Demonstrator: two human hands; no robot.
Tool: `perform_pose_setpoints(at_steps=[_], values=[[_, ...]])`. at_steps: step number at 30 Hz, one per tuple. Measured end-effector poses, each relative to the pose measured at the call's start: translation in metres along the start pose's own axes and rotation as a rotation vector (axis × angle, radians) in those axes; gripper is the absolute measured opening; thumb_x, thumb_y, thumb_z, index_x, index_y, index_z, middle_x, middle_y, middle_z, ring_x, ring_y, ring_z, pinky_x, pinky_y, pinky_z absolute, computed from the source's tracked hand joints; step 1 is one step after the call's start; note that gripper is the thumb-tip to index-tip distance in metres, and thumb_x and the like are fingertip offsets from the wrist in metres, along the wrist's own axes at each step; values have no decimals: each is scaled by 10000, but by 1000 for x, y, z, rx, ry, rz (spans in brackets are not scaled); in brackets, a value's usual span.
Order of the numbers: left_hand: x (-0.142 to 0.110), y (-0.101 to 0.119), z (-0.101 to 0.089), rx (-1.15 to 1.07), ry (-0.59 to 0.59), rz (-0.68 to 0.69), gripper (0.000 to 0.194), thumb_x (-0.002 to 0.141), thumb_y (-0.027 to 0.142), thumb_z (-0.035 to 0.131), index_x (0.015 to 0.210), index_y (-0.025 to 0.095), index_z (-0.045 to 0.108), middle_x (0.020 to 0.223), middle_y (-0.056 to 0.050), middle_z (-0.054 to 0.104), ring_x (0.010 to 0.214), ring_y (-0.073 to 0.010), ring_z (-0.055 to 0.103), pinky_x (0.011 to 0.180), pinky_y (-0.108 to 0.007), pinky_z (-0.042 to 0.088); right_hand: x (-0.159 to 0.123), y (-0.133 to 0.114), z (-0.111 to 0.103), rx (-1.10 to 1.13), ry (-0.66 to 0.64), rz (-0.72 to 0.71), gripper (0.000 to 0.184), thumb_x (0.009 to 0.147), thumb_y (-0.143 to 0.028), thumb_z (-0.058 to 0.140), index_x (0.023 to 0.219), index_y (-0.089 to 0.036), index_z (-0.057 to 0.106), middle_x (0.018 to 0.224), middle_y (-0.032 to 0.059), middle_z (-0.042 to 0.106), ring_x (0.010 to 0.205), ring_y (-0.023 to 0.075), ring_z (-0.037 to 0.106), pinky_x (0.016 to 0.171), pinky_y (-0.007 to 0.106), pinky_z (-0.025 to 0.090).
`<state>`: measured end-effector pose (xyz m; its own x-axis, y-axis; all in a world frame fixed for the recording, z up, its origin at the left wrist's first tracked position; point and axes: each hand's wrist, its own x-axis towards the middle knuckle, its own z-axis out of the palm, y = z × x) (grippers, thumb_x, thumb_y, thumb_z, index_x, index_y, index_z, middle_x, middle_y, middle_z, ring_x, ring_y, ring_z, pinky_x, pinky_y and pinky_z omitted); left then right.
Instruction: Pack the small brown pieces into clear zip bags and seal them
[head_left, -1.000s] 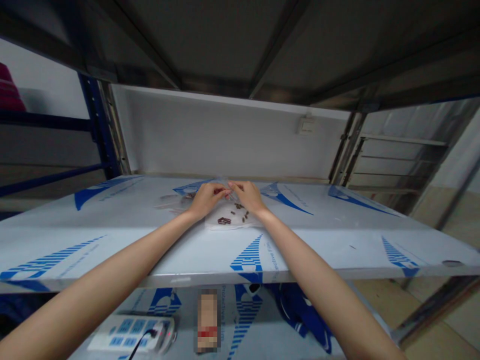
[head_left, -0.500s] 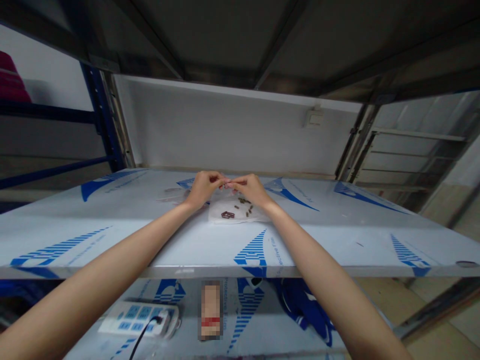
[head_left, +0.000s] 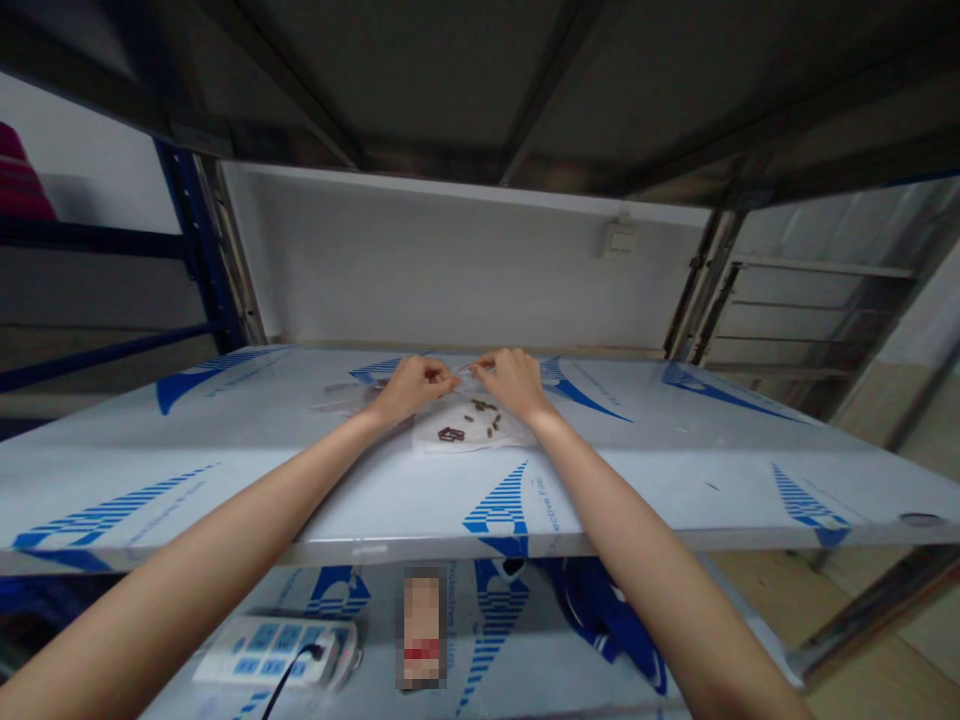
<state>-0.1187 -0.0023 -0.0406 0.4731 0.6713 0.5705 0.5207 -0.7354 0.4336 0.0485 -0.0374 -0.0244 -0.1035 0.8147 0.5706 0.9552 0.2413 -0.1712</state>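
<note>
My left hand (head_left: 412, 388) and my right hand (head_left: 510, 382) sit at the far side of a steel shelf (head_left: 637, 470), fingertips pinching thin clear plastic, probably a small bag (head_left: 469, 372). A narrow gap separates the hands. Below them lies a whitish plastic sheet (head_left: 465, 442), with several small dark brown pieces (head_left: 484, 412) scattered on it. A dark rectangular link-shaped piece (head_left: 451, 434) lies nearest my wrists. Another see-through plastic scrap (head_left: 341, 395) lies left of my left hand.
The shelf's film has blue print, and its front edge runs below my forearms. A white power strip (head_left: 274, 650) with a black cable and a pixelated object (head_left: 421, 628) lie on the lower shelf. A white wall (head_left: 450, 265) with a socket (head_left: 619, 238) stands behind, under the upper shelf.
My hands have drawn slightly apart, leaving a gap between fingertips that nearly touched before. The view has shifted a little. The small pieces stay in place on the sheet.
</note>
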Motion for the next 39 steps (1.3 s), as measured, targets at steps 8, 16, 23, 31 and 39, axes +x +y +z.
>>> perform_pose_setpoints(at_steps=[8,16,23,31,39], values=[[-7,7,-6,418,279,132,369,770,291,469,1090,109,501,1066,-127,579,966,-231,534,839,-334,364,-1,-6,7,117,47,7,264,822,-385,490,880,-265,718,868,32,709,861,205,634,711,270,435],[-6,-4,1,472,65,251,591,794,460,507,1264,130,369,1264,-143,496,1175,-250,440,1007,-401,242,-1,-6,9,154,33,25,224,785,-326,517,844,-263,724,827,32,710,831,205,641,692,257,432],[-7,-3,4,534,82,221,728,760,485,555,1321,101,296,1292,-177,464,1192,-272,419,1018,-443,241,-2,-9,7,240,15,79,226,787,-344,520,812,-246,723,738,21,704,785,171,646,676,227,419],[-6,-4,6,528,153,244,465,832,384,470,1225,137,434,1206,-119,546,1149,-237,461,1055,-444,205,-1,-9,2,221,-17,113,239,806,-349,504,812,-240,716,776,25,702,769,168,637,683,237,420],[-3,-1,-10,473,295,174,497,771,421,553,1206,191,482,1103,-73,568,1090,-234,476,1056,-450,180,3,5,-2,403,-441,-11,215,790,-342,556,862,-199,698,777,8,694,598,101,594,610,212,412]])
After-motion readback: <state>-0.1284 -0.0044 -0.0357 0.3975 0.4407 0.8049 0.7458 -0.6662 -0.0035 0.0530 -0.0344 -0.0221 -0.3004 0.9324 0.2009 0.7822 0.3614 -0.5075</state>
